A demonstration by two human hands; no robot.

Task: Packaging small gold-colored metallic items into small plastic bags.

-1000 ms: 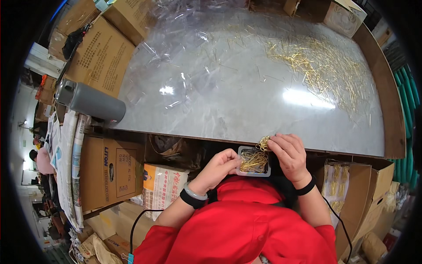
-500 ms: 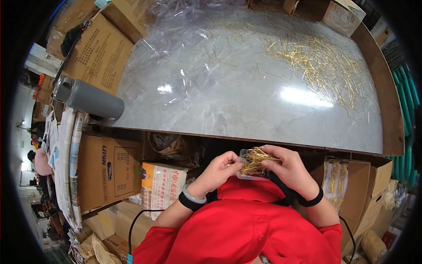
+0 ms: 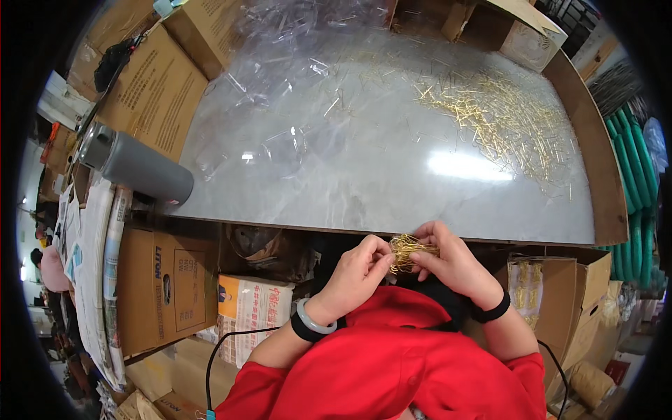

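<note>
A bunch of thin gold wire hooks (image 3: 406, 253) is gathered between my hands, just below the table's front edge. My right hand (image 3: 448, 264) is closed around its right side, the thumb lying across the wires. My left hand (image 3: 355, 273) has its thumb and fingers pinched together, touching the left side of the bunch; what is between these fingertips is hidden. Many loose gold hooks (image 3: 518, 122) lie spread in a heap on the right part of the grey tabletop (image 3: 336, 189).
Clear plastic packaging (image 3: 280, 133) is scattered over the table's left and back. A grey bottle (image 3: 143, 168) lies at the left edge. Cardboard walls (image 3: 150, 91) border the table. Beneath it, an open carton (image 3: 560, 287) stands right, another box (image 3: 168, 280) left.
Both hands have risen a little toward the table edge with the bunch of hooks. The clear plastic box that was under the hooks no longer shows. My view has shifted slightly.
</note>
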